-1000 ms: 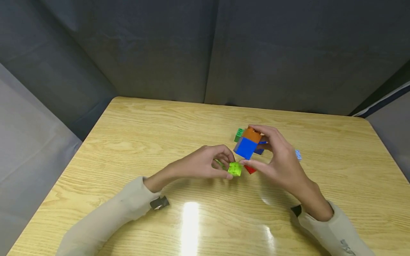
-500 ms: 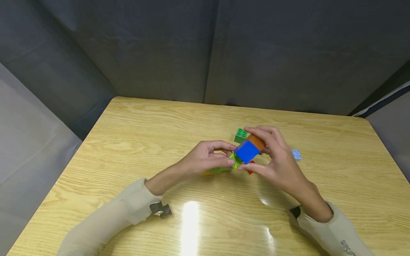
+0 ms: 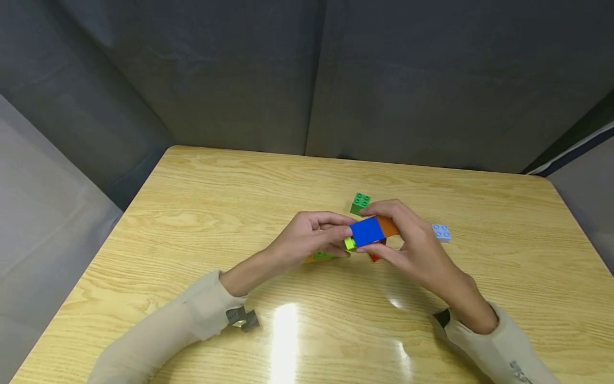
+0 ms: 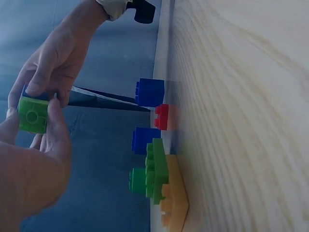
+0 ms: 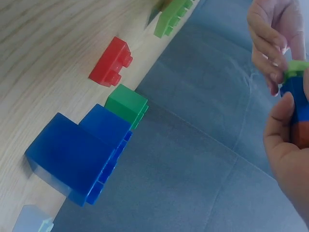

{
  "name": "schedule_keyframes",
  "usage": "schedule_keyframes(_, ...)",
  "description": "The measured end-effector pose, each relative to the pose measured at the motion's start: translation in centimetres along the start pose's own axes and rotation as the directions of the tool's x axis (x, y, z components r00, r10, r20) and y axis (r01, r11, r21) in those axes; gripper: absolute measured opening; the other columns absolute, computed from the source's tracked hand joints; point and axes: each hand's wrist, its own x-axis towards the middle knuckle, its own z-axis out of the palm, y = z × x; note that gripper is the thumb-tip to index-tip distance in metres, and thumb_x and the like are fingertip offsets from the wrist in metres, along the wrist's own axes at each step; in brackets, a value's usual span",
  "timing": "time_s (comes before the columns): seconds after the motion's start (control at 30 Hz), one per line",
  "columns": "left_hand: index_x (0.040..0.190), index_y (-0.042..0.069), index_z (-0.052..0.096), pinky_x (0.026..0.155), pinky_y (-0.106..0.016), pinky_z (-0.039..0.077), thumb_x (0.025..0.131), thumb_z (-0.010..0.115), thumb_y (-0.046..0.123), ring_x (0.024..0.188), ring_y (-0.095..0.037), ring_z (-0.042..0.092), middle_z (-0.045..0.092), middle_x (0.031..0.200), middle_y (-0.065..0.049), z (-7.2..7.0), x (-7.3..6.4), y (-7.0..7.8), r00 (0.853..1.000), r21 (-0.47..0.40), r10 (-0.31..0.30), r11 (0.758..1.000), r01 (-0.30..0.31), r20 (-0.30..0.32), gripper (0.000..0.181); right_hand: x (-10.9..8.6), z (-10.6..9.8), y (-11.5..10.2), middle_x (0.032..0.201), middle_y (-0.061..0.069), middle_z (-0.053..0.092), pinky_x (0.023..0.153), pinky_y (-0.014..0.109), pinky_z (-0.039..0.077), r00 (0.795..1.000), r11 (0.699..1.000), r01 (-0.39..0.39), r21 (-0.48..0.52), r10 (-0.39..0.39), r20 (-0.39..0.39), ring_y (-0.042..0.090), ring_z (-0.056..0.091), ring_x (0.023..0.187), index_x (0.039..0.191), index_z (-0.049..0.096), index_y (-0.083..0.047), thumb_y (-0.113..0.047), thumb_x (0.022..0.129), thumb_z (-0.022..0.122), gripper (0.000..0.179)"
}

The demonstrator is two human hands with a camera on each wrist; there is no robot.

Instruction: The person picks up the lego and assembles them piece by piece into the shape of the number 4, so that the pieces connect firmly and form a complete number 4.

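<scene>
Above the table, my left hand (image 3: 304,240) pinches a lime green toy building brick (image 3: 350,244) between thumb and fingers. My right hand (image 3: 414,237) grips a blue brick (image 3: 368,232) joined to an orange brick (image 3: 388,226), thumb below and fingers above. The lime brick meets the blue brick's end, and the three stand in a row. From the left wrist view, the lime brick (image 4: 33,116) turns its hollow underside to the camera. Whether it is fully pressed onto the blue one I cannot tell.
Around the hands lie a green brick (image 3: 360,203), a light blue brick (image 3: 441,232) and a red brick (image 3: 377,256). Two blue bricks (image 5: 70,150) stand beyond. A long green brick (image 4: 157,169) rests against an orange-yellow one (image 4: 176,193).
Both hands have come together. The lime brick has lifted and turned to meet the blue brick, while the blue and orange pair has tilted from steep to nearly level.
</scene>
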Motion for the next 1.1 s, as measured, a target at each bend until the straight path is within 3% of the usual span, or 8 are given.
schedule_keyframes(0.17, 0.137, -0.006, 0.061, 0.098, -0.068, 0.047, 0.106, 0.06, 0.01, 0.088, -0.026, 0.074, 0.072, 0.124, -0.02, 0.2, -0.1, 0.2, 0.999, 0.019, 0.023, 1.0, -0.022, -0.04, 0.035, 0.1, 0.0, 0.1, 0.118, 0.009, 0.07, 0.094, 0.014, 0.049, 0.999, 0.999, 0.035, 0.009, -0.035, -0.023, 0.025, 0.066, 0.104, 0.124, 0.066, -0.004, -0.044, 0.09, 0.071, 0.053)
schedule_keyframes(0.2, 0.136, -0.006, 0.061, 0.098, -0.067, 0.048, 0.106, 0.06, 0.01, 0.086, -0.021, 0.074, 0.072, 0.124, -0.019, 0.2, -0.2, 0.3, 0.999, 0.018, 0.024, 1.0, -0.023, -0.048, 0.034, 0.1, 0.1, 0.2, 0.117, 0.009, 0.071, 0.094, 0.014, 0.05, 0.999, 0.999, 0.04, 0.011, -0.039, -0.029, 0.026, 0.067, 0.102, 0.123, 0.067, -0.004, -0.045, 0.09, 0.071, 0.052)
schedule_keyframes(0.43, 0.133, -0.005, 0.065, 0.092, -0.052, 0.057, 0.102, 0.067, 0.01, 0.09, -0.025, 0.077, 0.074, 0.12, -0.017, 0.7, 0.0, 0.7, 0.996, 0.024, 0.017, 1.0, -0.015, -0.092, 0.034, 0.1, 0.1, 0.2, 0.105, 0.008, 0.076, 0.085, 0.017, 0.056, 0.996, 0.997, 0.031, 0.065, -0.026, -0.081, 0.02, 0.073, 0.092, 0.113, 0.072, -0.001, -0.05, 0.088, 0.076, 0.056)
schedule_keyframes(0.6, 0.132, -0.004, 0.065, 0.089, -0.05, 0.059, 0.1, 0.07, 0.01, 0.09, -0.03, 0.077, 0.075, 0.116, -0.017, 0.8, 0.1, 0.9, 0.993, 0.025, 0.007, 1.0, -0.004, -0.117, 0.035, 0.0, 0.2, 0.3, 0.104, 0.009, 0.077, 0.084, 0.019, 0.057, 0.997, 0.993, 0.015, 0.115, -0.006, -0.081, 0.016, 0.073, 0.095, 0.112, 0.073, 0.001, -0.035, 0.084, 0.086, 0.047)
schedule_keyframes(0.73, 0.13, -0.005, 0.066, 0.088, -0.052, 0.059, 0.098, 0.072, 0.008, 0.089, -0.029, 0.077, 0.076, 0.113, -0.017, 0.9, 0.1, 1.1, 0.993, 0.017, -0.016, 1.0, 0.018, -0.113, 0.035, 0.0, 0.2, 0.2, 0.104, 0.007, 0.077, 0.083, 0.018, 0.057, 0.998, 0.994, 0.013, 0.113, -0.005, -0.068, 0.015, 0.073, 0.094, 0.111, 0.073, -0.001, -0.025, 0.079, 0.091, 0.045)
schedule_keyframes(0.87, 0.131, -0.006, 0.065, 0.089, -0.057, 0.057, 0.097, 0.072, 0.006, 0.09, -0.03, 0.078, 0.076, 0.112, -0.019, 0.9, 0.2, 1.3, 0.995, 0.007, -0.023, 1.0, 0.024, -0.101, 0.036, 0.0, 0.4, 0.2, 0.103, 0.007, 0.077, 0.082, 0.017, 0.056, 0.996, 0.994, 0.024, 0.105, -0.015, -0.085, 0.015, 0.073, 0.094, 0.111, 0.073, -0.001, -0.042, 0.084, 0.082, 0.05)
schedule_keyframes(1.1, 0.139, -0.003, 0.06, 0.09, -0.06, 0.056, 0.098, 0.071, 0.007, 0.092, -0.029, 0.077, 0.075, 0.115, -0.018, 0.9, 0.1, 1.6, 0.998, 0.035, 0.006, 0.999, -0.004, -0.063, 0.043, -0.1, 0.5, 0.2, 0.104, 0.011, 0.076, 0.083, 0.016, 0.056, 0.995, 0.995, 0.041, 0.096, -0.032, -0.094, 0.017, 0.072, 0.093, 0.116, 0.072, 0.0, -0.046, 0.086, 0.077, 0.055)
